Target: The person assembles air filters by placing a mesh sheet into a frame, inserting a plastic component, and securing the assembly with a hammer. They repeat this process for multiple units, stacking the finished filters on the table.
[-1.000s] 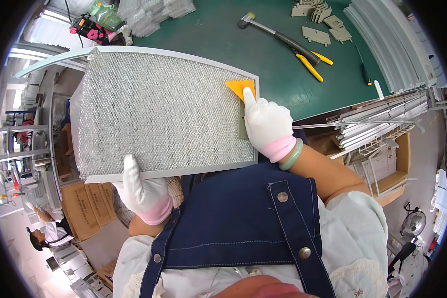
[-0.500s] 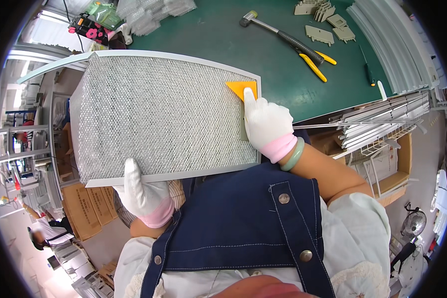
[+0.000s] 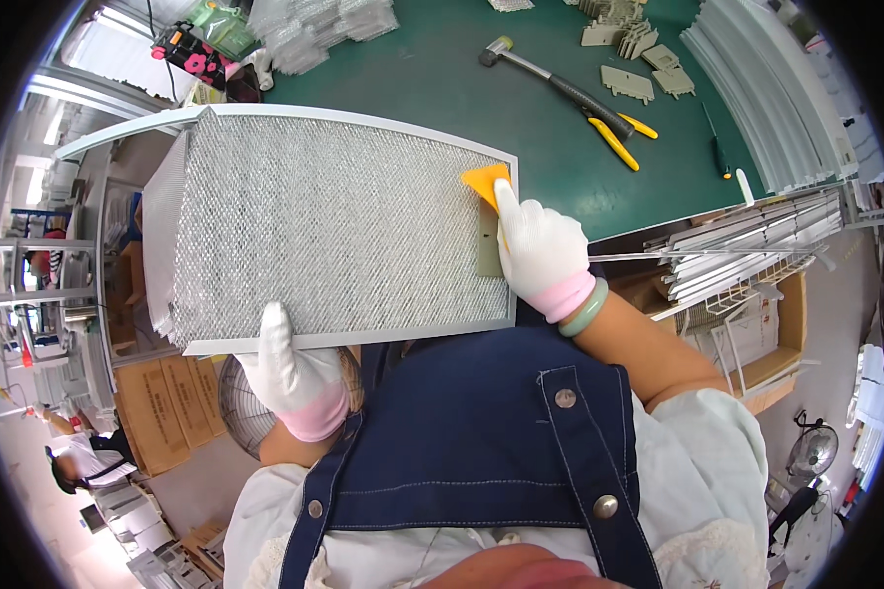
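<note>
On my feed I see a silver, diamond-patterned mesh panel (image 3: 334,216) by the left hand (image 3: 295,378), which matches the right hand (image 3: 545,245) in pink-cuffed white gloves (image 3: 550,260). The right one's scraper (image 3: 485,183) is orange, the tabletop (image 3: 432,93) beyond green.

Print (image 3: 157,402) on the brown cartons (image 3: 171,417) is too small to read.

We grip a framed mesh panel (image 3: 339,231) with our left hand (image 3: 295,381); our right hand (image 3: 545,245) holds an orange tool (image 3: 482,181).
</note>
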The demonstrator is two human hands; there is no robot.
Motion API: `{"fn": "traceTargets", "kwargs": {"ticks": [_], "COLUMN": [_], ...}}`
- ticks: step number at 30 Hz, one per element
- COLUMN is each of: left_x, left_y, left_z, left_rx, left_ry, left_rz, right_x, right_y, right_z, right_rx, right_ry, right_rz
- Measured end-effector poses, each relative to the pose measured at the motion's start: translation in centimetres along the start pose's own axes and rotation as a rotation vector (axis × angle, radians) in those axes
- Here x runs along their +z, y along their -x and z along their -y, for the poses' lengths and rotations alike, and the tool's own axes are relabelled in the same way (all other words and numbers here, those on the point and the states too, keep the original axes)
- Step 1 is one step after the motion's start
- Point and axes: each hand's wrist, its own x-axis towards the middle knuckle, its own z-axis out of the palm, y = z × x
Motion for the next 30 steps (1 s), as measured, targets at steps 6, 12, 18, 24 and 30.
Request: {"fn": "traceTargets", "kwargs": {"ticks": [6, 12, 18, 24, 30], "left_x": [0.9, 1.3, 1.0, 1.5, 0.3], "left_y": [-0.1, -0.3, -0.6, -0.8, -0.9], "left_z": [0.5, -0.3, 0.3, 0.1, 0.4], "left_rx": [0.271, 0.023, 0.108, 0.044, 0.013], "left_ry": [-0.117, 0.158, 0.022, 0.159, 0.186], "left_rz": [0.027, -0.019, -0.062, -0.064, 0.018], "right_x": [1.0, 0.4, 0.1, 0.6, -0.4], "right_y": [-0.4, -0.3, -0.4, -0.6, -2.2], "right_z": [0.5, 1.0, 0.7, 0.8, 0.1], "right_rx": [0.038, 0.044, 0.063, 0.088, 0.086], "right_ry": [0.052, 0.055, 0.042, 0.015, -0.139], "right_rz": [0.045, 0.07, 0.063, 0.096, 0.196]}}
